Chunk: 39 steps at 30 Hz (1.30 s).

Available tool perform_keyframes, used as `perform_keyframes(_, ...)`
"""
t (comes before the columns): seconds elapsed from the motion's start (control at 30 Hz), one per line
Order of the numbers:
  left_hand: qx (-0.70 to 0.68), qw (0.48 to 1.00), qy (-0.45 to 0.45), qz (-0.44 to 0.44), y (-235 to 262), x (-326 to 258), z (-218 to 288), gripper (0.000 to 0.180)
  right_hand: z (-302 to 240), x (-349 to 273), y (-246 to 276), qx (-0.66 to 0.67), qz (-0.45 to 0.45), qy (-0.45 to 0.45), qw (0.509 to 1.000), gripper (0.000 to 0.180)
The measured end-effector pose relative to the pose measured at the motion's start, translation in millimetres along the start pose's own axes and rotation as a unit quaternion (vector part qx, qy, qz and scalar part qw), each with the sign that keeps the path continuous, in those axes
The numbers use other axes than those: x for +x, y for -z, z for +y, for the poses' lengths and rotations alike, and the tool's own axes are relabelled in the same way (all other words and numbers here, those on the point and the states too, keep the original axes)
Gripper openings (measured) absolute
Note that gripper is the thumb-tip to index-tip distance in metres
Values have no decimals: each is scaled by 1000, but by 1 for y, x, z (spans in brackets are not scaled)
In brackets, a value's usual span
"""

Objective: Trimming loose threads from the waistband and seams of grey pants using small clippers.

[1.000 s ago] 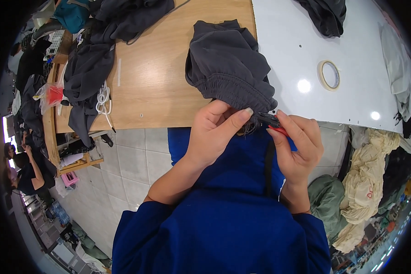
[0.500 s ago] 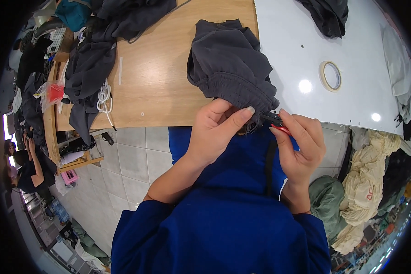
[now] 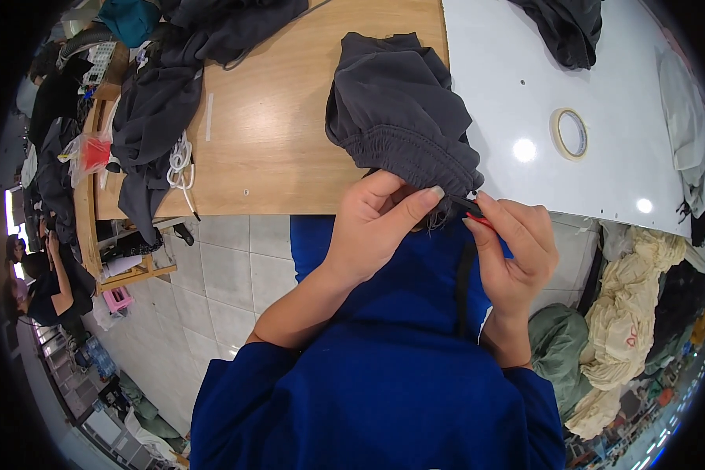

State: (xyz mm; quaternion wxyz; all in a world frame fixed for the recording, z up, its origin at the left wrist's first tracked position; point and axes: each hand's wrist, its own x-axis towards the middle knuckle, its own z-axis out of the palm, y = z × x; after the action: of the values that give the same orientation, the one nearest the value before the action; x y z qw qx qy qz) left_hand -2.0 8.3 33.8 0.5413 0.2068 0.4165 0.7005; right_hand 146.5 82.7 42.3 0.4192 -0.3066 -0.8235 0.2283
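Observation:
A dark grey garment (image 3: pixel 399 90) with a gathered elastic edge lies across the near part of the table. My left hand (image 3: pixel 376 223) pinches that gathered edge between thumb and fingers, where loose threads hang down. In my right hand (image 3: pixel 517 243) is a small pair of thread snips (image 3: pixel 471 210), black with a red part, gripped between thumb and fingers. The snips' tip points left at the threads beside my left thumb. Whether the blades touch a thread is too small to tell.
The wooden tabletop (image 3: pixel 266 117) meets a white one (image 3: pixel 509 117) at a seam. A tape roll (image 3: pixel 558 133) lies on the white side. More dark garments (image 3: pixel 152 110) and a white cord (image 3: pixel 180 166) are at left. Cream cloth (image 3: pixel 623 305) is heaped right; a person (image 3: pixel 50 290) is far left.
The snips have tilted slightly in my right hand, and less of their red part shows. My left hand keeps its pinch on the garment. The view has shifted a little.

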Motion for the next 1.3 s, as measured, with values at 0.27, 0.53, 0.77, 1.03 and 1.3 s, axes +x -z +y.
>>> perform_keyframes(0.27, 11, 999, 15, 31, 3, -1, -1, 11, -3, -1, 3, 29, -9, -13, 999, 38)
perform_keyframes(0.53, 7, 1000, 8, 28, 4, -2, -2, 12, -4, -3, 0, 29, -11, -18, 999, 39)
perform_keyframes(0.77, 37, 999, 0, -5, 9, -2, -3, 24, -2, -4, 0, 27, -13, -9, 1000, 38)
perform_keyframes(1.03, -17, 1000, 24, -3, 9, 0, -2, 27, -1, -12, 4, 75, -3, -80, 994, 40)
perform_keyframes(1.3, -56, 998, 26, -7, 2, 0, 1, 23, -2, -11, 2, 69, 10, -85, 994, 38)
